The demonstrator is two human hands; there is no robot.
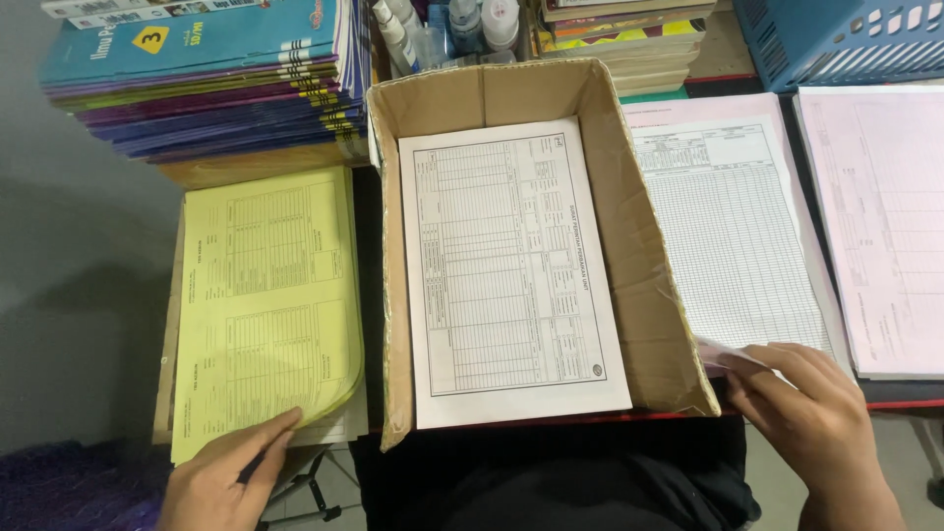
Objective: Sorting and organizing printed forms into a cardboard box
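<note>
At the bottom edge, the left hand (221, 477), cut off at the wrist, is pressed flat on the curled corner of a yellow printed form stack (265, 305). The right hand (811, 413) is pinched on a pink sheet corner (723, 356). Between them, a white ruled form (511, 265) is laid inside an open brown cardboard box (639, 285). Stacked books (206, 84) are seen beyond, partly cropped.

Your picture is bright and even, with soft light from above. The white sheet (511, 270) between your hands looks sharp, with no glare. Far to the left of your left hand (221, 477), the floor (69, 295) is dim and gray. Your hands look a little soft.
</note>
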